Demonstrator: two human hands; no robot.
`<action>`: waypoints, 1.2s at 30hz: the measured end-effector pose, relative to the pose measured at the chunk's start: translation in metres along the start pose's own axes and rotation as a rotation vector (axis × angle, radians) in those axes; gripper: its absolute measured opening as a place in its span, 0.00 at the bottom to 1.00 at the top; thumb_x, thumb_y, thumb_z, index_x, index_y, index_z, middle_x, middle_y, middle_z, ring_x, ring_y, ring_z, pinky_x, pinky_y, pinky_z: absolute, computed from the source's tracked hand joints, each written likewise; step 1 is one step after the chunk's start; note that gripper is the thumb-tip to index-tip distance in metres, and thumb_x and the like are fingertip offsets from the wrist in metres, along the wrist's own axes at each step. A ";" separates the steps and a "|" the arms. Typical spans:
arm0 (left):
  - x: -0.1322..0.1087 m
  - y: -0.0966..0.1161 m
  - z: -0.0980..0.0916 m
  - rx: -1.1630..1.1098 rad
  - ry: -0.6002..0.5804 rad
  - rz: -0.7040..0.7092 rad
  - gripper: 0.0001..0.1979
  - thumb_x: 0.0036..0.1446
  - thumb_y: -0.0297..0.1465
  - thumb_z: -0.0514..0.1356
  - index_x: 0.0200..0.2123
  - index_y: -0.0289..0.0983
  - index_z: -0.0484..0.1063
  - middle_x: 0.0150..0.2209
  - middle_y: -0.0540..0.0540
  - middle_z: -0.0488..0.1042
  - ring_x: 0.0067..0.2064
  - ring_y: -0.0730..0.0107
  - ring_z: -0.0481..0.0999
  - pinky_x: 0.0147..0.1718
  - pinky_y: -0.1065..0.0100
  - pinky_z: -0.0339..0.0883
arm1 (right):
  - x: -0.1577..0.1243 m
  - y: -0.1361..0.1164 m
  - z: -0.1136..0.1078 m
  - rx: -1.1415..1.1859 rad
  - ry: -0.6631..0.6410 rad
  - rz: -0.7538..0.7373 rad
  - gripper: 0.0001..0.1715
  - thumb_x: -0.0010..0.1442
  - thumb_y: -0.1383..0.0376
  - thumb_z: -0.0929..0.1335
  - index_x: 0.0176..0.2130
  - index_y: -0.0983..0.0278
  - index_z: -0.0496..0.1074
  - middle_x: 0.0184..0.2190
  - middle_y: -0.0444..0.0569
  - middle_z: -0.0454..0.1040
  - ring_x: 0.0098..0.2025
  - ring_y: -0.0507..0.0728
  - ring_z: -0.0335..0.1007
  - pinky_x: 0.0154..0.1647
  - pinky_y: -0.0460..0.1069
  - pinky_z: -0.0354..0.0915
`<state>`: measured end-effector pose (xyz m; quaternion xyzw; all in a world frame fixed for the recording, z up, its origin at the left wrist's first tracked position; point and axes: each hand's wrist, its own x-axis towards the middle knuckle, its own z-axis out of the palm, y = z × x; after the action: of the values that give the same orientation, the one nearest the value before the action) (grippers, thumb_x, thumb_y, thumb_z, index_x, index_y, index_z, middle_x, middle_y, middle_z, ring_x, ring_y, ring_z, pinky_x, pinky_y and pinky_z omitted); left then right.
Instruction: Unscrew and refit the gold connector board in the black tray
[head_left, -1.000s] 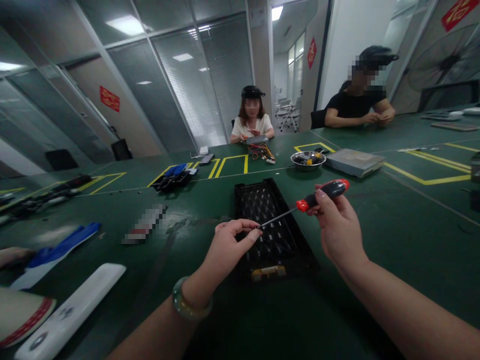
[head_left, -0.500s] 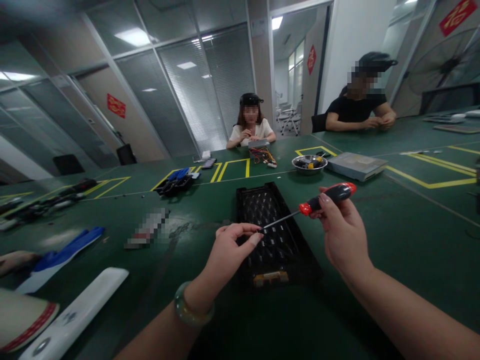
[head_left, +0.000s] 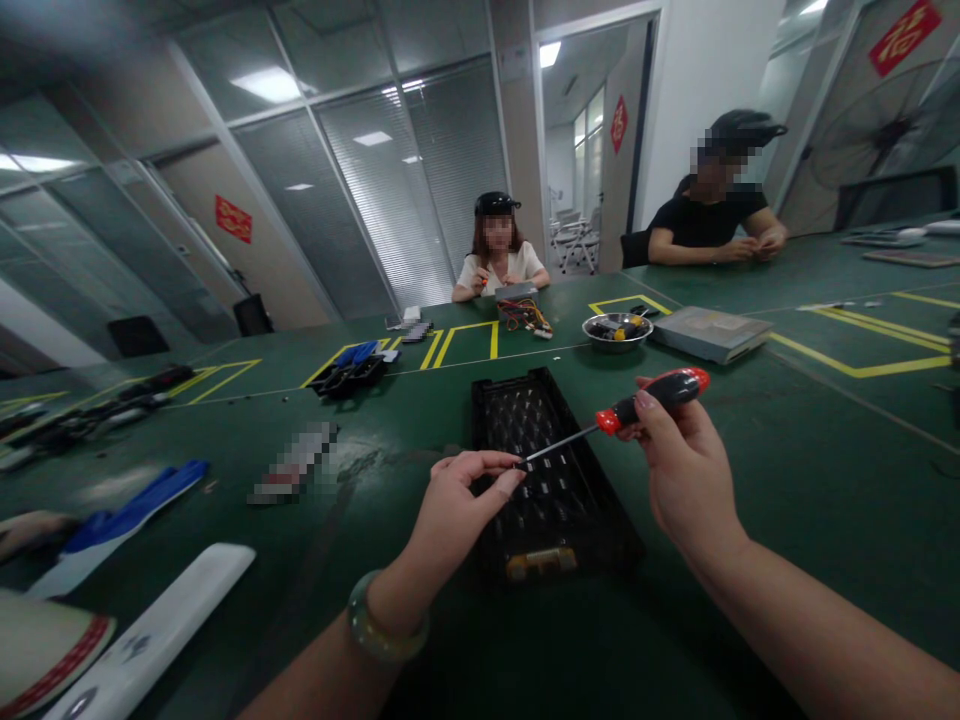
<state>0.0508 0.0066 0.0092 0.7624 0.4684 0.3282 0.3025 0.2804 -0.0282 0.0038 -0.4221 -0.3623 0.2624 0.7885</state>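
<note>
In my right hand is a screwdriver with a black and red handle, its shaft slanting down to the left. My left hand pinches thumb and forefinger together right at the screwdriver's tip; whatever lies between those fingertips is too small to make out. Beneath both hands, a black rectangular tray-like housing lies on the table, with rows of small shiny pieces inside and an amber-coloured part at its near end.
On the green table stand a metal bowl of small parts and a grey metal box. A black tray, a blue glove and a long white object lie leftward. Two people sit opposite.
My hands and the screwdriver keep nearly the same pose, with only a slight shift of the view. Across the table, a small orange item now shows in one person's hand.
</note>
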 end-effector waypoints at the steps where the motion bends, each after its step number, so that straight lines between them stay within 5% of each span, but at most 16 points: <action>1: 0.000 0.000 0.000 0.001 0.001 0.001 0.10 0.59 0.38 0.62 0.41 0.42 0.79 0.42 0.47 0.82 0.49 0.58 0.79 0.49 0.56 0.71 | 0.000 0.000 0.000 0.003 0.002 -0.002 0.18 0.59 0.55 0.74 0.47 0.58 0.73 0.36 0.43 0.73 0.33 0.53 0.69 0.36 0.51 0.66; 25: 0.001 -0.007 0.000 0.103 0.042 0.067 0.10 0.59 0.39 0.62 0.41 0.44 0.79 0.43 0.49 0.81 0.49 0.59 0.77 0.54 0.53 0.63 | -0.003 -0.001 0.001 -0.031 -0.008 -0.038 0.18 0.59 0.55 0.73 0.48 0.57 0.73 0.37 0.43 0.71 0.35 0.54 0.68 0.36 0.50 0.67; 36: -0.008 0.000 0.002 0.396 0.023 0.350 0.08 0.59 0.38 0.63 0.42 0.50 0.79 0.47 0.51 0.80 0.53 0.56 0.73 0.59 0.48 0.47 | -0.014 -0.020 0.009 -0.117 -0.089 -0.128 0.15 0.59 0.58 0.72 0.46 0.55 0.71 0.42 0.46 0.71 0.40 0.57 0.70 0.41 0.53 0.70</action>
<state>0.0494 -0.0009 0.0065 0.8724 0.3880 0.2862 0.0809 0.2669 -0.0434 0.0194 -0.4312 -0.4379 0.2087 0.7608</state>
